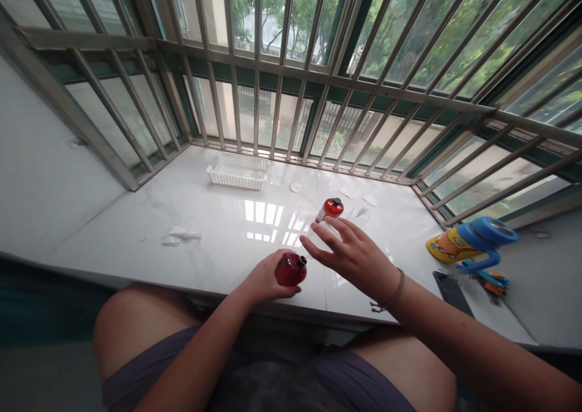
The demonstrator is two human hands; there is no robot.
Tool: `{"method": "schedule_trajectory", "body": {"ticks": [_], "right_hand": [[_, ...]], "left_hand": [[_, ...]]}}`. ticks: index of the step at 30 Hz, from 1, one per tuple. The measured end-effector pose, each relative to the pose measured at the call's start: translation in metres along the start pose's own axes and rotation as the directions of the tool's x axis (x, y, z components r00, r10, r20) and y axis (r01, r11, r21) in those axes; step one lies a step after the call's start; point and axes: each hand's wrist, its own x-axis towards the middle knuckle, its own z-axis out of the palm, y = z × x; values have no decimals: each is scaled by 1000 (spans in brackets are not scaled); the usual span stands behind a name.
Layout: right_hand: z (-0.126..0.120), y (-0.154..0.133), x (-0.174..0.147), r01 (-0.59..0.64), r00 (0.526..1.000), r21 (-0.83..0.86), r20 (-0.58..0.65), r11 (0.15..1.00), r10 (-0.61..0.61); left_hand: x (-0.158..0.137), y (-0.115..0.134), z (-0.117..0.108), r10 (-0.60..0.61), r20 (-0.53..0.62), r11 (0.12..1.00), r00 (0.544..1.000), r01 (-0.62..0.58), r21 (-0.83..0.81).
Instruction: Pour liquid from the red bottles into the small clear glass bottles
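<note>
My left hand [264, 280] is wrapped round a dark red, round-shouldered bottle [288, 271] at the front edge of the white tabletop. The bottle leans to the right, and its small dark neck faces my right hand. Above and right of it, my right hand [353, 251] hovers with fingers stretched and apart. A small pale spot shows by the bottle's neck, too tiny to make out. Just beyond my right fingertips stands a second red bottle [331, 208] with a black cap and a pale label; my fingers partly cover it.
A white perforated basket [239, 174] sits at the back left. Crumpled white tissue [179, 236] lies left; pale scraps [348, 192] lie near the window bars [291, 69]. At right are a yellow-and-blue flask [454, 245], a dark flat object [452, 294] and a blue-orange item [493, 282].
</note>
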Motion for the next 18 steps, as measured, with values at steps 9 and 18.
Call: {"method": "schedule_trajectory", "body": {"ticks": [9, 18], "right_hand": [[1, -1, 1, -16, 999, 67, 34, 998, 14], [-1, 0, 4, 22, 999, 22, 30, 1000, -23]], "left_hand": [[0, -3, 1, -5, -9, 1000, 1000, 5, -8], [0, -4, 1, -7, -6, 1000, 1000, 7, -4]]}}
